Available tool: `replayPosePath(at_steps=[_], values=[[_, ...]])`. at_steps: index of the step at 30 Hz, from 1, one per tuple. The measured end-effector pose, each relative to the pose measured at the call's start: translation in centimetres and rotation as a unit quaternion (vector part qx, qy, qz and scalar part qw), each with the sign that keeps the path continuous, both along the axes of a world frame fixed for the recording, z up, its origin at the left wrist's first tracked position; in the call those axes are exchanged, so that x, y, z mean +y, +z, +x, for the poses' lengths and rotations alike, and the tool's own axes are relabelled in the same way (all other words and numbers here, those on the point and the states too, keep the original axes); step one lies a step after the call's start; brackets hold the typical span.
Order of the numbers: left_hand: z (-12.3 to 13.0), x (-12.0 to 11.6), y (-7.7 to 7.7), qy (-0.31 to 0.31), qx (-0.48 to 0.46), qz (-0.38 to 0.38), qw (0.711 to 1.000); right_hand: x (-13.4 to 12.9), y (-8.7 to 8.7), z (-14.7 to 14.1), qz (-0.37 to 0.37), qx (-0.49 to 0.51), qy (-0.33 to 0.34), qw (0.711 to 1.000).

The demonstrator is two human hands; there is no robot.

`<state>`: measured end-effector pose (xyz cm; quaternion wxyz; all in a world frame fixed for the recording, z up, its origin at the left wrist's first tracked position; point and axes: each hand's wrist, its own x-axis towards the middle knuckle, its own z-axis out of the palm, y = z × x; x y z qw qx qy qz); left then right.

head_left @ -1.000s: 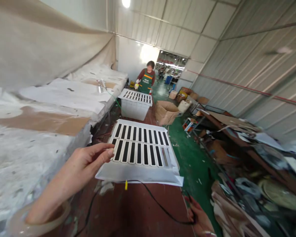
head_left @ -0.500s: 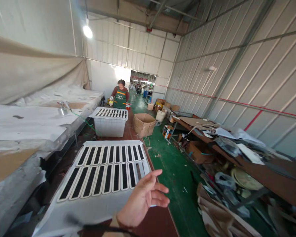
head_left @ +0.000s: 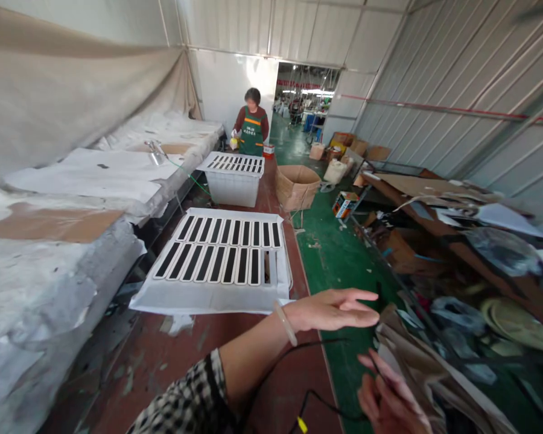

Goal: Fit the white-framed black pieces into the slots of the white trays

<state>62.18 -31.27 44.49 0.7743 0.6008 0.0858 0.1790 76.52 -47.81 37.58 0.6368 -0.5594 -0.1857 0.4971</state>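
At the near edge of the red bench (head_left: 262, 386), the person's left hand (head_left: 332, 309) is reaching out flat, fingers spread, holding nothing. The right hand (head_left: 387, 401) is pinching a thin black cable (head_left: 326, 408); keeping it slack and untangled seems wise. The white slotted panel (head_left: 217, 259) is lying just behind. No writing is readable.
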Motion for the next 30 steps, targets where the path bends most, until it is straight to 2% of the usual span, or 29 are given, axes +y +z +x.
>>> replayPosePath(at_steps=[2, 4, 8, 12, 16, 20, 24, 27, 30], values=[[1.6, 1.3, -0.9, -0.079, 0.026, 0.055, 0.995, 2.2, 1.5, 0.9, 0.027, 0.046, -0.049, 0.997], [3.7, 2.8, -1.9, -0.144, -0.001, 0.069, 0.987, 5.1, 3.3, 2.0, 0.045, 0.054, -0.073, 0.995], [8.1, 5.8, -3.0, -0.228, -0.065, 0.006, 0.971, 10.1, 6.6, 5.1, 0.112, 0.049, -0.091, 0.988], [11.8, 8.1, -2.5, -0.251, -0.025, -0.014, 0.967, 12.8, 9.4, 8.8, 0.178, 0.050, -0.151, 0.971], [15.9, 9.9, -1.6, -0.300, -0.001, 0.004, 0.954, 14.4, 11.2, 13.3, 0.220, 0.072, -0.184, 0.955], [21.0, 11.8, -1.9, -0.327, 0.009, -0.048, 0.944, 14.9, 11.6, 20.3, 0.237, 0.070, -0.240, 0.939], [26.8, 13.5, -2.9, -0.312, 0.025, -0.091, 0.945, 14.2, 10.9, 29.9, 0.259, 0.068, -0.318, 0.910], [31.4, 14.2, -3.2, -0.274, 0.024, -0.116, 0.954, 13.9, 10.0, 37.5, 0.249, 0.070, -0.345, 0.902], [36.1, 14.5, -2.9, -0.224, 0.006, -0.141, 0.964, 14.1, 8.7, 43.9, 0.217, 0.088, -0.342, 0.910]])
